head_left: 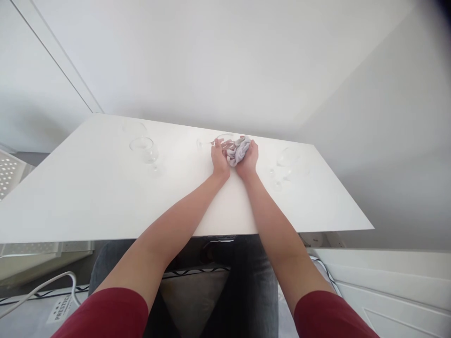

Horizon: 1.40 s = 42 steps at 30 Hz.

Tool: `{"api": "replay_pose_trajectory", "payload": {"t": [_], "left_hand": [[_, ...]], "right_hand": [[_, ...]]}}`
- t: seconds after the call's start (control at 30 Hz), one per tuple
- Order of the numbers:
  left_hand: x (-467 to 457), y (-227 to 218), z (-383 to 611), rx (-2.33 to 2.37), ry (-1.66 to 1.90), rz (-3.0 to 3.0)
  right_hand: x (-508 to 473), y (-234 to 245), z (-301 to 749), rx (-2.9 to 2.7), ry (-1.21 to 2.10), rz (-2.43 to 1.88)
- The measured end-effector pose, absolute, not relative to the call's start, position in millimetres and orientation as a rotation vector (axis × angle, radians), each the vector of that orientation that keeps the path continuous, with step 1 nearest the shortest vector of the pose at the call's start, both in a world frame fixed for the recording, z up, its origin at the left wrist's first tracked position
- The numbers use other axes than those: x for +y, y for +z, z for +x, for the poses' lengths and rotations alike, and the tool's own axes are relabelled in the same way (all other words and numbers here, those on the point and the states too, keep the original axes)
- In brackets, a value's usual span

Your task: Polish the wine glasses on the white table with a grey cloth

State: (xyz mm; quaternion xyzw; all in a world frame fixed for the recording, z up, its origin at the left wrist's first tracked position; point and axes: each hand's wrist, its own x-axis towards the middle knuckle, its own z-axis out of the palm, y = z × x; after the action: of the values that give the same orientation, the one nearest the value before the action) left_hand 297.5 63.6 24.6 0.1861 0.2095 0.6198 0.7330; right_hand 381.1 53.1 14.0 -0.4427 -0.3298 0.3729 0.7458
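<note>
A clear wine glass (227, 140) lies sideways in my left hand (220, 162), its foot pointing left and its bowl toward the right. The fingers of that hand are wrapped round the glass near the stem and lower bowl. My right hand (249, 159) is closed on a crumpled pale grey-and-white cloth (239, 151), which is up against the bowl's rim end. Part of the bowl is hidden by the cloth and fingers. Both hands are close together over the far middle of the white table (183, 202).
On the left of the table stand clear stemmed glasses, one wine glass (141, 143) showing best. More clear glassware (283, 158) stands on the right, very faint against the white top. A wall (211, 65) rises behind the table. A white cable (52, 280) curves at lower left.
</note>
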Motion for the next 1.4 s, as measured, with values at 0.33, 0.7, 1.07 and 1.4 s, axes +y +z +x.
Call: {"api": "replay_pose_trajectory", "payload": {"t": [0.33,0.7,1.07,1.4], "left_hand": [[69.2,24.0,290.6,0.744,1.457,0.527],[72.9,26.3,289.0,0.614,1.351,0.324],[74.7,27.6,281.9,0.637,1.328,0.34],[32.9,46.2,247.0,0.646,1.215,0.641]], "right_hand": [[52.5,2.4,381.5,-0.967,0.477,-1.198],[52.4,1.0,373.0,-1.015,0.407,-1.219],[40.5,6.2,353.6,-1.309,0.339,-1.641],[-10.3,25.9,324.5,-1.317,0.48,-1.48]]}}
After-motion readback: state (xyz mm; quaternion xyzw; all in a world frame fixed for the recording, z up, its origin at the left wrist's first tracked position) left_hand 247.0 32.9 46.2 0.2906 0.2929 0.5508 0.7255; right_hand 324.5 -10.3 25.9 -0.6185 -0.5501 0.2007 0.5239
